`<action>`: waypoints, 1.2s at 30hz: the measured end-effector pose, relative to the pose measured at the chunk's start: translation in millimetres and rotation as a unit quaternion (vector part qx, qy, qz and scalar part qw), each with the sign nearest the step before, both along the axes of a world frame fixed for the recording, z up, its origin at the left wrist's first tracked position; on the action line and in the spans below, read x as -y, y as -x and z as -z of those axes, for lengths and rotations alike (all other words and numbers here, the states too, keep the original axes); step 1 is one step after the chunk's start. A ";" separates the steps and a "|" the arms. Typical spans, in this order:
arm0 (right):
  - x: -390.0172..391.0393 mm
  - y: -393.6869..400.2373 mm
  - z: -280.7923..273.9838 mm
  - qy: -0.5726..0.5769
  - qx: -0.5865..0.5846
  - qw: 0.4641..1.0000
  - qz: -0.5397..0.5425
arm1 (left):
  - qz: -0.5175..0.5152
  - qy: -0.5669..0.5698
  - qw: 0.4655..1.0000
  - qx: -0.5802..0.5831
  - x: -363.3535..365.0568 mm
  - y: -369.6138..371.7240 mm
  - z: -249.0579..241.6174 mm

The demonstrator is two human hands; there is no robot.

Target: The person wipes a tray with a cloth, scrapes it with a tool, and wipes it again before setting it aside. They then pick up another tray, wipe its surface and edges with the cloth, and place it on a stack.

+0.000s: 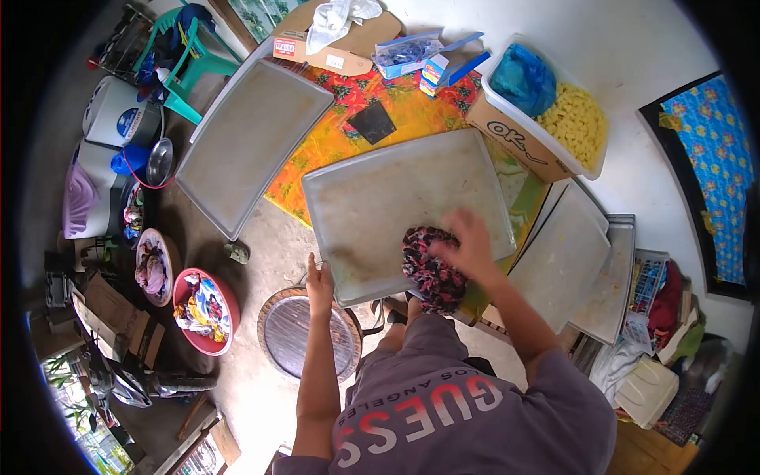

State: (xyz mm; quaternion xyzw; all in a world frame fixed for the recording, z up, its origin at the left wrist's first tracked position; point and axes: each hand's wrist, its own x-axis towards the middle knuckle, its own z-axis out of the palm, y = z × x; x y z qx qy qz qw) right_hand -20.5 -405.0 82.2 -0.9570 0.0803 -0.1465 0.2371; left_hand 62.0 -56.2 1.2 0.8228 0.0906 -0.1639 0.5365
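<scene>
A large grey metal baking tray (pixel 380 190) lies in front of me on the table, with brownish smudges on its surface. My left hand (pixel 320 286) is closed on the tray's near left corner. On the tray's near right part is a bunched dark cloth (pixel 434 273) with a pink and black pattern. My right hand (pixel 465 247), a little blurred, is closed on the upper right of this cloth. Part of the cloth hangs over the tray's near edge.
A second tray (pixel 253 142) rests at the left. Behind are an open cardboard box (pixel 336 59), a blue carton (pixel 443 71) and a tub of yellow pieces (pixel 574 127). More trays (pixel 562 253) lean at the right. A round stool (pixel 305 336) stands by my left arm.
</scene>
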 end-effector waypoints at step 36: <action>110.2 -53.9 53.8 0.241 -0.057 0.956 0.157 | -0.013 -0.150 0.986 0.075 40.0 -2.0 -6.0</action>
